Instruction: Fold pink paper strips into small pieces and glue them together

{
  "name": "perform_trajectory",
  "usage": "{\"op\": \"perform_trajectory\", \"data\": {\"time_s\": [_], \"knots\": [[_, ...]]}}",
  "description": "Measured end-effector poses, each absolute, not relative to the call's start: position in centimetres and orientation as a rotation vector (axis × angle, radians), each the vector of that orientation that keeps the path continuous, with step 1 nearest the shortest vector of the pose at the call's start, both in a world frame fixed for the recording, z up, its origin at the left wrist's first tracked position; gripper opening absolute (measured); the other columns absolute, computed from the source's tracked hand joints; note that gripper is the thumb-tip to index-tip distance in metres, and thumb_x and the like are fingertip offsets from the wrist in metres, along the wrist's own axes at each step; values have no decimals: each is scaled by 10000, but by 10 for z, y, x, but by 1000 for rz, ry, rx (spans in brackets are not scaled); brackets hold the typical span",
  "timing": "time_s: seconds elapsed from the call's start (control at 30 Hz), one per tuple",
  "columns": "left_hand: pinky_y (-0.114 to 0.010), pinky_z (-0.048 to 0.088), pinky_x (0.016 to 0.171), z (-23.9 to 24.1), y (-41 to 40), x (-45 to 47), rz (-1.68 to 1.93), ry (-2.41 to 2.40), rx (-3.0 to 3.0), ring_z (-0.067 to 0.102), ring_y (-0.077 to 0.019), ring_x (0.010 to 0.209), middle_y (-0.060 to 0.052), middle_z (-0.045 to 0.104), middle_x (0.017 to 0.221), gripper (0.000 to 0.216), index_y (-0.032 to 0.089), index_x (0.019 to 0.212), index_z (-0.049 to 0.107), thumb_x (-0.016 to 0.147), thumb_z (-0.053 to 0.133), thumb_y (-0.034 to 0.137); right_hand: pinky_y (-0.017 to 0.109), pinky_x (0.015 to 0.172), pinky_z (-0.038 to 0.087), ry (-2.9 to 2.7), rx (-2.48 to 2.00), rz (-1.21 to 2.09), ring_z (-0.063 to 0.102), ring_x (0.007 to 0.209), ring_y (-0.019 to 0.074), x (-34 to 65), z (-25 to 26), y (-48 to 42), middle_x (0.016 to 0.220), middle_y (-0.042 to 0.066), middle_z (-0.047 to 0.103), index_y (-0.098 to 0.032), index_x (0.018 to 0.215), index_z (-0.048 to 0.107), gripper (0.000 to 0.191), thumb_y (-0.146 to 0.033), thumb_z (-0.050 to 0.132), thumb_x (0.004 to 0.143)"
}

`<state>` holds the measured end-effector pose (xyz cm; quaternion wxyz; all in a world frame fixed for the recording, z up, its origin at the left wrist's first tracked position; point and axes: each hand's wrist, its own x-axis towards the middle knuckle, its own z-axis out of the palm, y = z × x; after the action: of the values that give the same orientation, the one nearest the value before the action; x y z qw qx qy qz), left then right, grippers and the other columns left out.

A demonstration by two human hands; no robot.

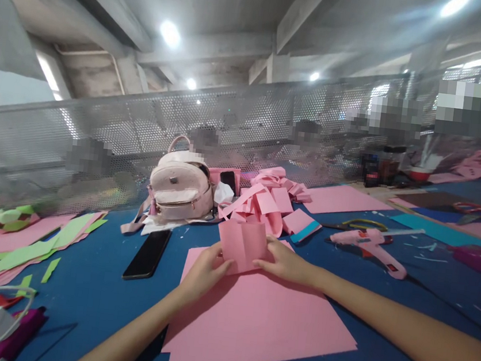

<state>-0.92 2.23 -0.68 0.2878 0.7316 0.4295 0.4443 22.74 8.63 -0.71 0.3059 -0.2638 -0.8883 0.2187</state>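
Note:
A small piece of pink paper with a crease down its middle is held up between my two hands. My left hand grips its left edge, thumb in front and the other fingers behind. On the right edge, my right hand pinches it near the lower corner. Below both hands lie large pink sheets, slightly out of line with each other. Just beyond, a heap of cut and folded pink paper pieces rests on the table.
A black phone and a pale pink backpack are at the left. To the right lie a pink glue gun with its cord and scissors. Green paper strips cover the far left. A perforated metal panel runs behind.

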Motion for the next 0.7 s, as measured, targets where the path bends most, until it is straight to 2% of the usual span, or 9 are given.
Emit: {"op": "perform_trajectory", "data": {"time_s": [0.23, 0.4, 0.53, 0.63, 0.7], "knots": [[-356, 508, 875, -5, 25, -8, 1237, 1196, 1790, 664, -238, 980, -84, 716, 1164, 378, 200, 1163, 672, 786, 637, 192, 478, 1068, 432, -2382, -718, 543, 533, 1266, 345, 228, -8, 88, 1364, 177, 577, -159, 1282, 641, 497, -462, 638, 889], [-287, 482, 738, -5, 26, -9, 1235, 1171, 1711, 629, -215, 824, -57, 724, 884, 154, 173, 809, 729, 767, 714, 320, 484, 1074, 429, -2372, -733, 575, 539, 1255, 343, 229, -8, 86, 1351, 165, 588, -170, 1270, 640, 471, -399, 683, 860], [-245, 408, 605, -7, 27, -11, 1242, 1148, 1601, 537, -146, 601, -15, 595, 597, 384, 156, 589, 630, 809, 699, 462, 470, 1038, 472, -2148, -729, 791, 571, 1232, 310, 225, -9, 86, 1384, 150, 572, -194, 1390, 512, 555, -368, 654, 882], [-235, 368, 530, -13, 30, -14, 1260, 1126, 1455, 482, -115, 501, 9, 525, 539, 457, 154, 604, 610, 810, 679, 556, 439, 1043, 473, -1991, -697, 850, 516, 1313, 277, 222, -6, 85, 1462, 134, 499, -250, 1481, 375, 649, -391, 632, 902], [-234, 375, 520, -17, 32, -17, 1290, 1113, 1359, 469, -106, 484, 19, 506, 534, 462, 158, 617, 600, 786, 701, 576, 436, 1058, 460, -1979, -680, 866, 476, 1356, 271, 222, -3, 82, 1498, 121, 464, -277, 1492, 364, 657, -436, 627, 911]]}}
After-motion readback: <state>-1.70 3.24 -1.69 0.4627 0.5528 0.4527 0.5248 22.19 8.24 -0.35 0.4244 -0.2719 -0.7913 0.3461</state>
